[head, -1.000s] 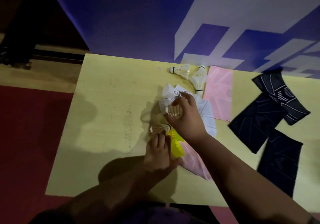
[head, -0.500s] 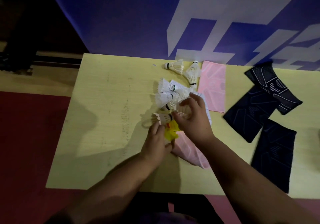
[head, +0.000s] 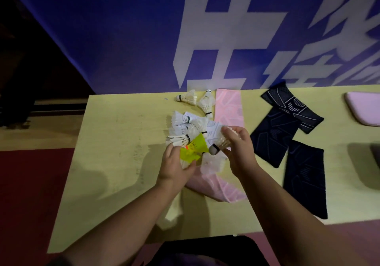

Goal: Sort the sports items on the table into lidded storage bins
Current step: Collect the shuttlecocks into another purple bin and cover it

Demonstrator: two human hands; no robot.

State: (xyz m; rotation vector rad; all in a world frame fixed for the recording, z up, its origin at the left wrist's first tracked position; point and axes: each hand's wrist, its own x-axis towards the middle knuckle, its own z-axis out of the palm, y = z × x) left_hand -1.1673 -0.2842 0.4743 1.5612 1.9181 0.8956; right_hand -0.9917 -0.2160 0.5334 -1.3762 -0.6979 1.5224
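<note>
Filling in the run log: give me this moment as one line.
stage: gathering shuttlecocks | left hand: grips yellow shuttlecock | right hand: holds white shuttlecock | table: loose white shuttlecocks, pink sleeves, dark sleeves

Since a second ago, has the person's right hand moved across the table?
Yes. The right hand, gripping a white shuttlecock, has shifted rightward, closer to the black sleeve.

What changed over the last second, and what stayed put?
The right hand has pulled a white shuttlecock out of the pile toward the person, its cork now beside the yellow shuttlecock, which the left hand has gripped and raised. The two far shuttlecocks, pink cloth and black sleeves lie as before.
</note>
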